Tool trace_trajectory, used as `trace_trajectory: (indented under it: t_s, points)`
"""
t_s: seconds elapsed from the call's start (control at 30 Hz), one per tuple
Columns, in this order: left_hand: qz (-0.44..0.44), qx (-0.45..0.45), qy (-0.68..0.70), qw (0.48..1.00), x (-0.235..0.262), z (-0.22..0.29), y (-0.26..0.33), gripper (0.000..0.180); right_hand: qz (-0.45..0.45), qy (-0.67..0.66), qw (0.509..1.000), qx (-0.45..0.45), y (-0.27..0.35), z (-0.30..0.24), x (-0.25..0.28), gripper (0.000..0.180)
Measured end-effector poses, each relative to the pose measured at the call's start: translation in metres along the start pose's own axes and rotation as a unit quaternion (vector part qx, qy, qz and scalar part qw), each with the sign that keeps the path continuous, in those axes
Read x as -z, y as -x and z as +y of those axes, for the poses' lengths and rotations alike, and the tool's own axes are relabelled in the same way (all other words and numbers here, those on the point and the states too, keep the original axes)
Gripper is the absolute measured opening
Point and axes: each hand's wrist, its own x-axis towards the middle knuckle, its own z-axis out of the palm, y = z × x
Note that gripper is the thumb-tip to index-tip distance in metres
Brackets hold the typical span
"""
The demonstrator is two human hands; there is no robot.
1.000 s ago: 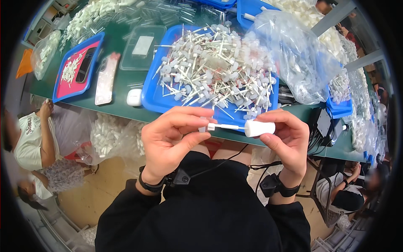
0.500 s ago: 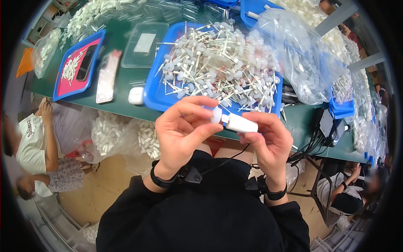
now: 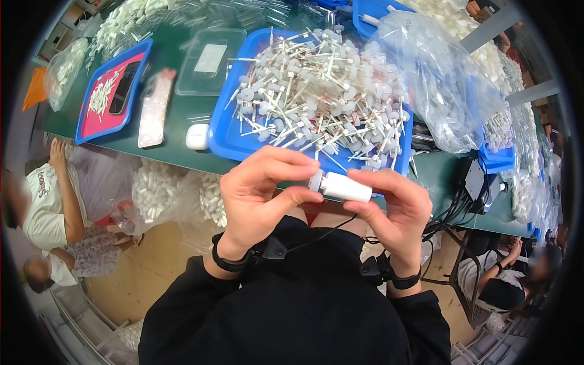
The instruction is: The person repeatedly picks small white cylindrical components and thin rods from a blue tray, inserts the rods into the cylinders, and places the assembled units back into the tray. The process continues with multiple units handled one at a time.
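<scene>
Between thumb and fingertips, my left hand (image 3: 258,198) pinches a translucent white cap (image 3: 315,180). My right hand (image 3: 398,210) grips a small white cylindrical bottle (image 3: 348,187), lying nearly level with its neck toward the cap. Cap and neck are almost together; any stem inside the bottle is hidden. Just beyond my hands, a blue tray (image 3: 220,139) bears a heap of white applicator sticks with translucent caps (image 3: 322,91).
Left of the tray are a white earphone case (image 3: 196,137), a phone in a pale case (image 3: 156,112), a clear plastic box (image 3: 210,85) and a pink-lined blue tray (image 3: 91,135). Clear bags (image 3: 432,79) and a cabled black box (image 3: 473,179) stand right. People sit at both sides.
The cap and bottle have come slightly closer together and sit a little lower. My right thumb and finger have shifted along the bottle's sides.
</scene>
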Motion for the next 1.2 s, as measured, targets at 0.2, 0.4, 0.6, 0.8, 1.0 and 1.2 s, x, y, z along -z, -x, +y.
trace_trajectory:
  t_s: [0.2, 0.4, 0.6, 0.8, 1.0, 1.2]
  points:
    - [-0.006, -0.013, 0.003, 1.000, 0.000, 0.002, 0.000, 0.030, -0.022, -0.031, 0.999, 0.004, -0.006, -0.007, -0.002, 0.028]
    - [-0.006, -0.006, 0.025, 1.000, 0.004, 0.004, -0.003, 0.031, -0.002, -0.029, 0.998, 0.047, -0.006, -0.002, -0.004, 0.032]
    - [0.004, -0.002, 0.049, 0.999, 0.003, 0.011, 0.000, 0.032, 0.047, -0.076, 0.996, 0.013, -0.004, -0.016, -0.009, 0.036]
    - [-0.025, -0.033, -0.007, 0.999, 0.005, 0.013, 0.001, 0.032, -0.009, 0.024, 0.999, 0.028, -0.004, -0.016, -0.001, 0.031]
    - [-0.022, -0.011, -0.005, 1.000, 0.008, 0.009, -0.001, 0.030, -0.034, 0.068, 0.996, 0.053, -0.010, -0.012, -0.004, 0.034]
    - [0.032, 0.049, 0.047, 0.997, 0.029, 0.010, 0.002, 0.032, -0.162, 0.127, 0.975, -0.078, -0.080, -0.044, 0.032, 0.044]
